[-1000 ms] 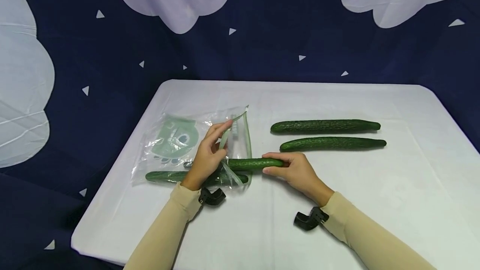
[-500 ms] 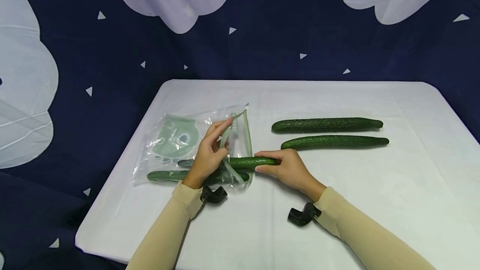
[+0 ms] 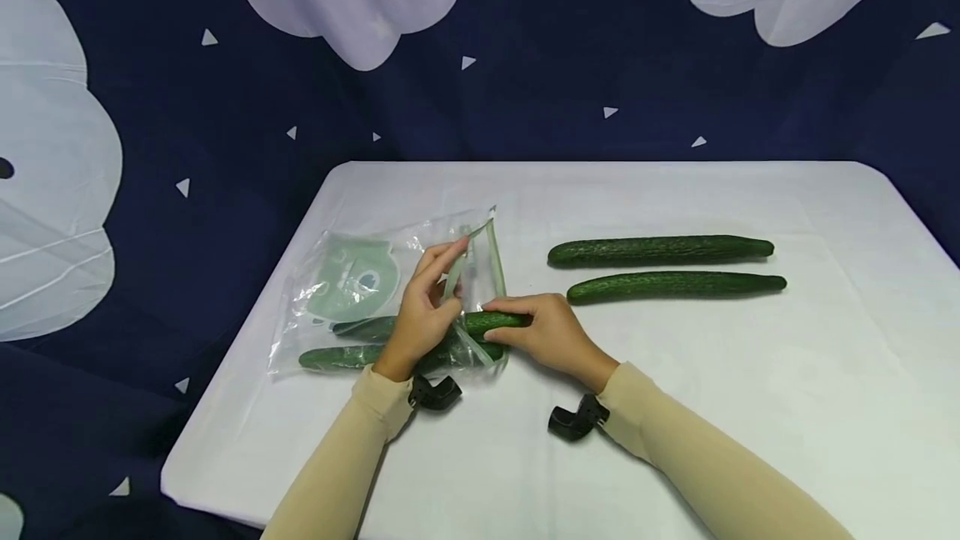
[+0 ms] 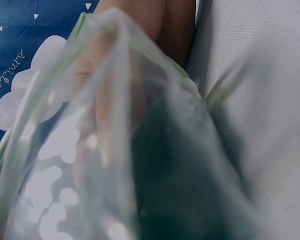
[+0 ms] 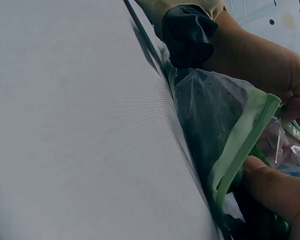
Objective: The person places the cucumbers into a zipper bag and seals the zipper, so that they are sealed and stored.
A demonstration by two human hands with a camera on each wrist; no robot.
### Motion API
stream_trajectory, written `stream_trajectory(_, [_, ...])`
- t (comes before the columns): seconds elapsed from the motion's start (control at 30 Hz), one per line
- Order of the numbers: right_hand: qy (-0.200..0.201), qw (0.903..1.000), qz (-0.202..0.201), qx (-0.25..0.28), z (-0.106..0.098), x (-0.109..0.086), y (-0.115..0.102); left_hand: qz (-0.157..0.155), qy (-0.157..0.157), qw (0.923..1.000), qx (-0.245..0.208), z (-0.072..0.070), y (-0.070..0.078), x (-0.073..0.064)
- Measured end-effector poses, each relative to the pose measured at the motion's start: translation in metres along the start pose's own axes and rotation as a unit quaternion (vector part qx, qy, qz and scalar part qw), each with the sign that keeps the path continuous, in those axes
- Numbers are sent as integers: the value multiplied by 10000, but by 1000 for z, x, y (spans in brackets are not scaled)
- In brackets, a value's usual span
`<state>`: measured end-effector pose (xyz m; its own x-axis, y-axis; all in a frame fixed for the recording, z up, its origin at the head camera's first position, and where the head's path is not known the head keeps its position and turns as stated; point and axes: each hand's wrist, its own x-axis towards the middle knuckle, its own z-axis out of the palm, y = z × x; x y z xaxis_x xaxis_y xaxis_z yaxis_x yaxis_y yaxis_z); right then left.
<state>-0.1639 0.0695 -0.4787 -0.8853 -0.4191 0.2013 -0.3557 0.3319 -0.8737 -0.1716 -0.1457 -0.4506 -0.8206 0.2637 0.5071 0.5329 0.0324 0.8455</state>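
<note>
A clear zip bag (image 3: 296, 290) with a green print and green zip edge lies on the left of the table. My left hand (image 3: 424, 311) pinches the bag's upper mouth edge and holds it lifted. With thumb and fingers, my right hand (image 3: 551, 332) grips the near end of a cucumber (image 3: 495, 322), most of whose length is inside the bag. A second cucumber (image 3: 337, 358) lies in the bag along its lower side. In the right wrist view, the green zip edge (image 5: 245, 140) runs beside my right thumb (image 5: 270, 187). The left wrist view is blurred by plastic.
Two more cucumbers, an upper one (image 3: 660, 251) and a lower one (image 3: 675, 286), lie side by side on the right of the white table (image 3: 720, 407). Behind the table hangs a dark blue cloth (image 3: 540, 90) with white clouds.
My right hand has moved left, sliding the gripped cucumber deeper into the bag. My left hand keeps its hold on the bag's edge.
</note>
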Motion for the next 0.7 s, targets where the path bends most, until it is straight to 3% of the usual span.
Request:
stream_trajectory(0.4, [-89,9999,36,31,8,15,-1,-32,-15,10000,43,-1,0,1])
stream_trajectory(0.7, [-150,9995,-197,-211,14,20,-1,-44,10,10000,14,-2,1,0])
